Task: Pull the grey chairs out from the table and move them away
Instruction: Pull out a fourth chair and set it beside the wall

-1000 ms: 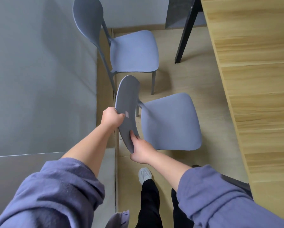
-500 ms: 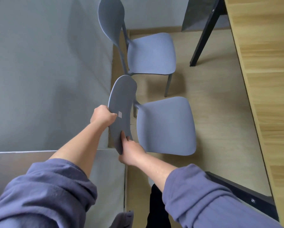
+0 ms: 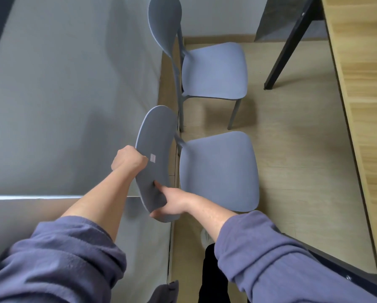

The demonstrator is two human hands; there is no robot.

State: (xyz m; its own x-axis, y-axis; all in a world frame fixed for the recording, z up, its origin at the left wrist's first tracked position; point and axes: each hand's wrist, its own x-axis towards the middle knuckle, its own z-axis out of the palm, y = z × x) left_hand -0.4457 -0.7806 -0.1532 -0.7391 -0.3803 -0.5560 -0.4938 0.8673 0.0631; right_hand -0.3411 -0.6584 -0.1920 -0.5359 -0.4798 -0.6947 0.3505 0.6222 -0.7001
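We are gripping the near chair point(image 3: 218, 171) by its backrest point(image 3: 156, 162) with both hands: the left hand point(image 3: 129, 159) is closing over the backrest's outer edge beside a small label point(image 3: 153, 158), and the right hand point(image 3: 169, 202) is clamping the lower end, thumb on the rear face. This chair is standing clear of the table point(image 3: 362, 101), its seat separated from the table edge by a strip of bare floor point(image 3: 297, 162), and its backrest is lying close to the grey wall point(image 3: 63, 95). The far chair point(image 3: 213, 71) is standing ahead of it, likewise clear of the table and backed toward the wall, near the black table leg point(image 3: 290, 42). We are judging the pulling-out as largely done for both chairs, with the near one in hand and not yet released; whether further chairs are waiting outside the view cannot be told. We are counting two grey chairs, one table, one full table leg with part of a second at lower right, and two hands, both occupied
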